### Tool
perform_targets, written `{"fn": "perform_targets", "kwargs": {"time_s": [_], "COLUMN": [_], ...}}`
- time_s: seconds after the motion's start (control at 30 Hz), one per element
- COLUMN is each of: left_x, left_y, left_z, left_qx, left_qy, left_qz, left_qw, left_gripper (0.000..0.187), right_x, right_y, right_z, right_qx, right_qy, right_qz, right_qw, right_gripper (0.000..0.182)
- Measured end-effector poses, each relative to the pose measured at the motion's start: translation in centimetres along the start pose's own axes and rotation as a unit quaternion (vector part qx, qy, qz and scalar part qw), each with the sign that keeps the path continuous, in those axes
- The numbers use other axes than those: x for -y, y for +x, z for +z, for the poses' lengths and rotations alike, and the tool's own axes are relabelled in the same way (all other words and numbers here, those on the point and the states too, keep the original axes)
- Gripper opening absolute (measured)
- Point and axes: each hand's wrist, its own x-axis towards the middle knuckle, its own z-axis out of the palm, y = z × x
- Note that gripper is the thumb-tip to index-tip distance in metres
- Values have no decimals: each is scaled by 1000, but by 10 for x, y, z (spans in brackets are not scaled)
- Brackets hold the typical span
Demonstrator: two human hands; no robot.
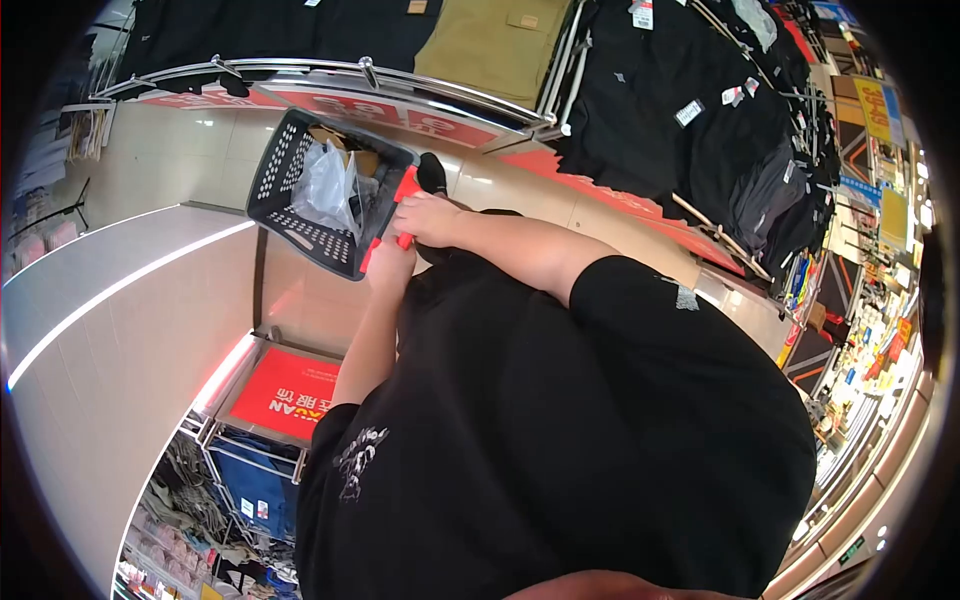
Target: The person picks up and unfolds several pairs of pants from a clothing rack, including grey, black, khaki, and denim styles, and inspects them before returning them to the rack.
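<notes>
A dark grey shopping basket [322, 256] with perforated sides is in front of me, tilted in the view. Both of my hands are at its red handle [409, 186]. My right hand [430, 218] is closed around the handle, with red showing beside the fingers. My left hand [391, 262] grips the same handle closer to the lower corner, its fingers partly hidden. Inside the basket lie a crumpled clear plastic bag [325, 185] and something brown [365, 161], partly covered by the bag.
Racks of dark clothes [640, 110] and khaki trousers [490, 50] run along the far side, above red signs [440, 128]. A pale panel [130, 290] with a light strip stands at left. Near it are a red sign [285, 390] and blue clothing [255, 485]. Tiled floor [150, 150] shows between.
</notes>
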Motion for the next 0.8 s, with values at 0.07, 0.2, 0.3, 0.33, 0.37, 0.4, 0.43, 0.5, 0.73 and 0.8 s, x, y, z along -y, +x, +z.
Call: {"fn": "perform_targets", "kwargs": {"time_s": [0.07,0.2,0.3,0.33,0.37,0.4,0.43,0.5,0.73,0.8], "left_x": [-2,-14,-26,-31,-36,-40,-44,-54,-98,-108], "left_y": [-21,-57,-73,-78,-82,-87,-91,-101,-146,-155], "left_z": [24,46,56,59,62,66,70,82,147,164], "left_qx": [-3,18,14,13,12,12,17,4,-51,-55], "left_qy": [8,15,14,19,23,29,24,25,37,43], "left_qz": [26,54,39,37,33,29,25,33,-27,-64], "left_qw": [1000,998,999,999,999,999,999,999,998,996], "left_gripper": [38,37,37,37,37,37,36,35,32,34], "right_x": [6,22,24,25,26,26,26,24,3,-10], "right_y": [-30,-78,-98,-104,-111,-116,-122,-133,-216,-248], "right_z": [7,4,7,5,3,4,4,6,7,1], "right_qx": [5,42,46,47,49,53,57,71,54,34], "right_qy": [6,38,37,33,30,21,16,-10,55,63], "right_qz": [4,19,14,11,8,5,1,-5,-74,-98], "right_qw": [1000,998,998,998,998,998,998,997,994,993], "right_gripper": [16,19,19,20,20,20,20,20,17,26]}}
